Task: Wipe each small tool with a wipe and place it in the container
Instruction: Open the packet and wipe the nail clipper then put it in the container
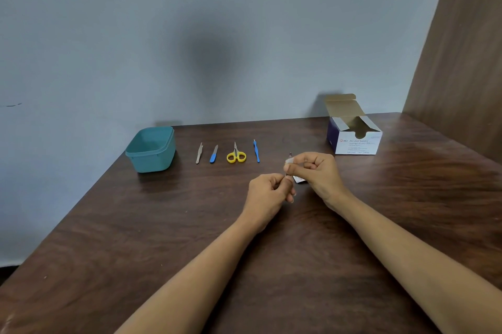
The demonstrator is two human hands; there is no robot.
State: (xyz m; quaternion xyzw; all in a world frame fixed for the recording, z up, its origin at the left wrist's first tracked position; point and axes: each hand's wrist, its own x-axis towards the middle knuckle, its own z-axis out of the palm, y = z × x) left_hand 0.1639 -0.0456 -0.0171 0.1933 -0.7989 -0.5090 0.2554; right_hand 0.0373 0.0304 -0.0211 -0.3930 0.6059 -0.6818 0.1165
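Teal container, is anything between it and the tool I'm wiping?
Yes. Between the held tool and the teal container, four tools lie flat in a row: tweezers, blue file, yellow scissors, blue-handled pick. Nothing stands tall, so carrying over them looks clear.

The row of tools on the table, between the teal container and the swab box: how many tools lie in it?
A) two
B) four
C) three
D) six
B: the silver tweezers, the blue file, the yellow scissors and the thin blue tool lie side by side. The left hand and the right hand hold another small tool and a wipe apart from the row.
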